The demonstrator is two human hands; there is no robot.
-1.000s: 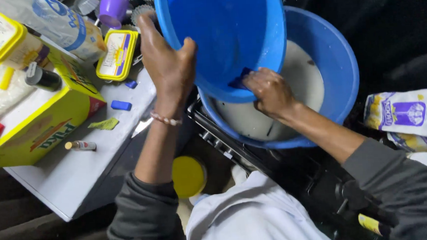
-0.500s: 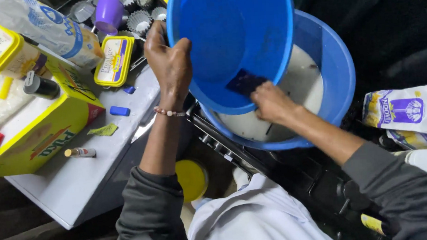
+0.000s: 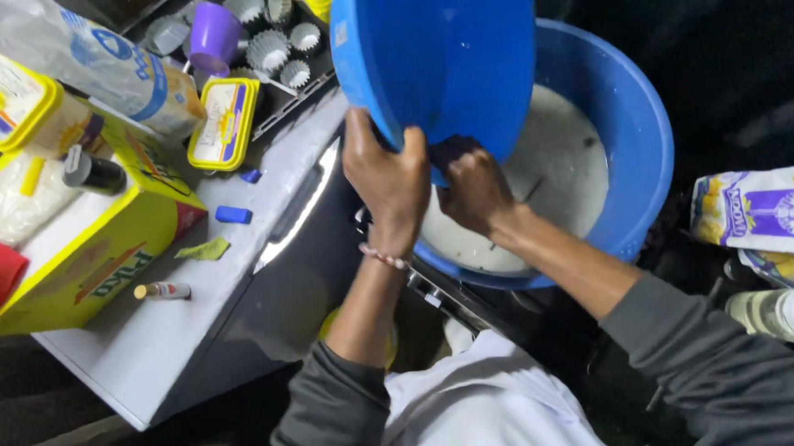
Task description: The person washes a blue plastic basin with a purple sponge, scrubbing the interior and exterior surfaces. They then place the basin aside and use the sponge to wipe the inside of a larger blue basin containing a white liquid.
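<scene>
Over the basin (image 3: 636,144), left hand (image 3: 390,182) tilts bowl (image 3: 438,60); right hand (image 3: 473,191) wipes.

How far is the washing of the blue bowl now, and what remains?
Done: the tilted blue bowl shows a clean inner side. In hand: the left hand grips its lower rim, while the right hand presses a dark cloth or sponge at that rim, above the blue basin of cloudy water. Left, probably: the rim and the outside, which cannot be seen.

A grey worktop (image 3: 192,327) is seen, on which a yellow box (image 3: 87,260), a blue cap (image 3: 232,215), a small vial (image 3: 164,290) and a yellow tub (image 3: 223,123) are laid.
</scene>
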